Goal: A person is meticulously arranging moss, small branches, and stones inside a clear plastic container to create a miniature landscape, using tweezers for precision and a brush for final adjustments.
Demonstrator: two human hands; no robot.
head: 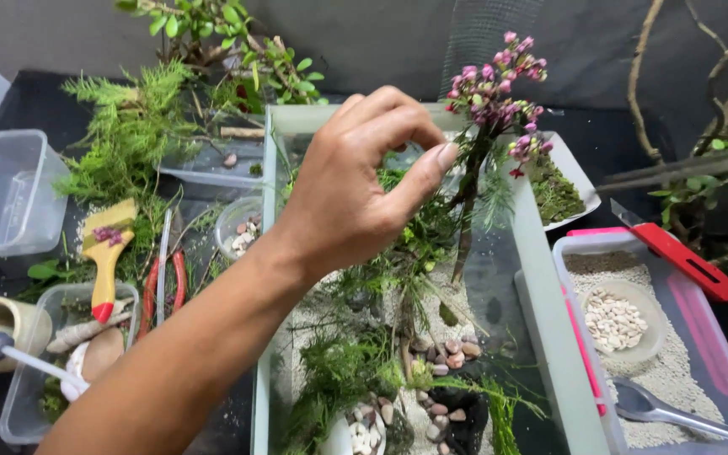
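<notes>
1. Over the glass tank point(541, 337), the left hand point(355, 185) hangs with its fingers curled toward the thumb, fingertips just beside a pink-flowered twig point(486, 126); whether it pinches the twig I cannot tell.
2. That twig stands upright in the tank, its flowers above the rim.
3. Green fronds point(339, 371), white sand and brown pebbles point(448, 354) fill the tank floor.
4. No right hand shows.
5. Under everything lies a black table point(31, 101), cluttered on both sides of the tank.
6. Left of the tank: a clear tub point(2, 194), a yellow brush point(104, 253) with a red-tipped handle, red-handled pliers point(177, 286), a small cup of pebbles point(242, 232) and loose ferns point(128, 135).
7. At bottom left a second tub point(23, 404) holds stones and moss.
8. Right of the tank: a tray of sand point(676, 362) with pink trim, a dish of pale pebbles point(615, 320) and a metal spoon point(667, 411) in it, a red lid point(688, 261) across its corner.
9. Behind the tank a white tray of moss point(558, 194) sits.
10. A grey wall point(364, 42) closes the back; bare branches point(693, 109) rise at right.
</notes>
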